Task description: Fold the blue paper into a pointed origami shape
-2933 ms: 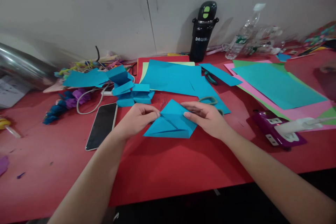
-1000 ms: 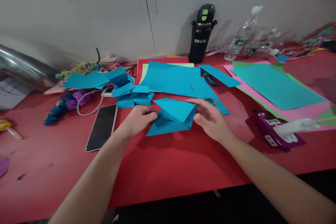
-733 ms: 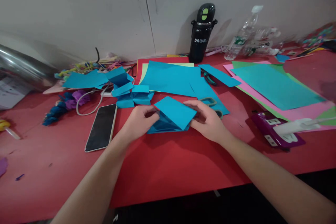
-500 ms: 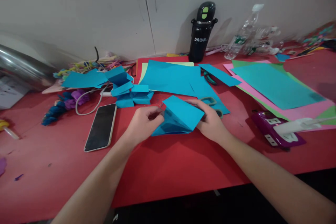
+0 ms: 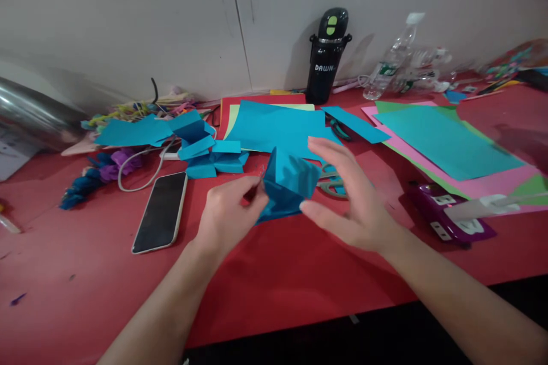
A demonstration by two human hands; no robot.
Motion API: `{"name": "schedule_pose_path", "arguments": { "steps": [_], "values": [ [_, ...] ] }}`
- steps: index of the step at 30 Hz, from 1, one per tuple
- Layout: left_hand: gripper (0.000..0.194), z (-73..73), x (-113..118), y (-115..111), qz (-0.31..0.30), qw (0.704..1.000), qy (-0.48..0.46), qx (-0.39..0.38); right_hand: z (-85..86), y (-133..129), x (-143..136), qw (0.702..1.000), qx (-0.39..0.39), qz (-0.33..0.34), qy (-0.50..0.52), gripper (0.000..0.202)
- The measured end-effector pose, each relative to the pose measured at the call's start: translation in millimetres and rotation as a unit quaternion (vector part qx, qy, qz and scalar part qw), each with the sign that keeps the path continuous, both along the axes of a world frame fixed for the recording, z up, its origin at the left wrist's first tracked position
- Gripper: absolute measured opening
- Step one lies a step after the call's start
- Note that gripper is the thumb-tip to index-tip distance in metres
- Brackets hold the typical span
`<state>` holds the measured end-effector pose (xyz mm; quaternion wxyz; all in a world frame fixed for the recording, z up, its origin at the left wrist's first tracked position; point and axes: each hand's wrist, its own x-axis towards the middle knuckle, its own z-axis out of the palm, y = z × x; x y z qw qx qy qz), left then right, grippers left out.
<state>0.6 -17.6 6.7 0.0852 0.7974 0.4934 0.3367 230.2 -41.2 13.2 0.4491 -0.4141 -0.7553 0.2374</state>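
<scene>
A folded piece of blue paper (image 5: pixel 289 182) stands on edge above the red tabletop (image 5: pixel 257 291), its panels spread apart. My left hand (image 5: pixel 233 205) pinches it at its left edge. On the other side, my right hand (image 5: pixel 353 199) is open, thumb and fingers apart, with the thumb tip close to the paper's lower right; I cannot tell whether it touches. Behind the right fingers lie scissors (image 5: pixel 331 189), partly hidden. Several folded blue paper pieces (image 5: pixel 205 151) are heaped to the left, and a large blue sheet (image 5: pixel 278 125) lies just behind.
A phone (image 5: pixel 160 214) lies left of my hands, near a white cable (image 5: pixel 124 174). To the right are a purple power strip (image 5: pixel 449 217) and stacked coloured sheets (image 5: pixel 449 140). A black flask (image 5: pixel 327 63) and a plastic bottle (image 5: pixel 391 63) stand by the wall.
My right hand has let go of the blue paper's right side and opened. The paper has turned and its folds stand more upright, while my left hand keeps its pinch.
</scene>
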Motion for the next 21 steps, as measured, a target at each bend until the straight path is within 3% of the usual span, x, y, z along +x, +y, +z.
{"name": "schedule_pose_path", "arguments": {
  "steps": [2,5,9,14,21],
  "values": [
    [0.012,-2.0,1,-3,-0.035,0.996,0.018,0.086,17.2,-7,-6,0.993,0.086,0.001,-0.078,0.064],
    [0.008,-4.7,2,-5,-0.086,0.984,0.039,0.152,29.9,-11,-12,0.981,0.131,-0.023,-0.142,0.044],
    [0.006,-4.8,3,-7,-0.134,0.975,0.073,0.159,34.0,-9,-13,0.974,0.125,-0.050,-0.184,0.023],
    [0.012,-3.8,10,-12,-0.154,0.970,0.100,0.157,42.6,-15,-5,0.958,0.095,-0.103,-0.249,0.012],
    [0.016,-4.8,16,-15,-0.181,0.968,0.100,0.141,44.4,-23,0,0.923,0.115,-0.159,-0.331,0.005]
  ]
}}
